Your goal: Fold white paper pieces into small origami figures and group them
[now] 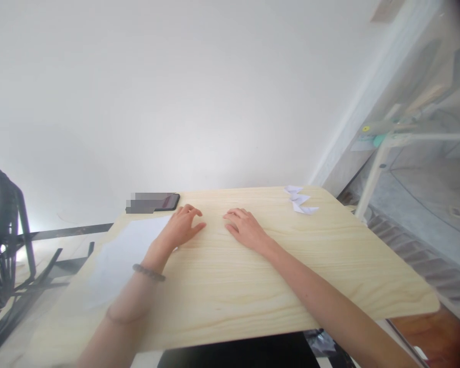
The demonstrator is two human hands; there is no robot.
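My left hand (184,225) rests over the wooden table (222,286), its thumb held apart from the curled fingers and nothing in it. Partly beneath the left wrist and forearm lie white paper sheets (126,255). Across a small gap, my right hand (245,228) is low over the tabletop, thumb and fingers slightly apart, holding nothing. A dark phone (171,202), partly pixelated, lies at the back left just beyond my left hand. Several small folded white paper pieces (301,199) lie in a row at the back right, away from my right hand.
Behind the table's back edge rises a white wall (214,92). A dark woven chair (2,230) stands on the left. To the right are a pale metal frame (377,168) and clear plastic sheeting (437,184).
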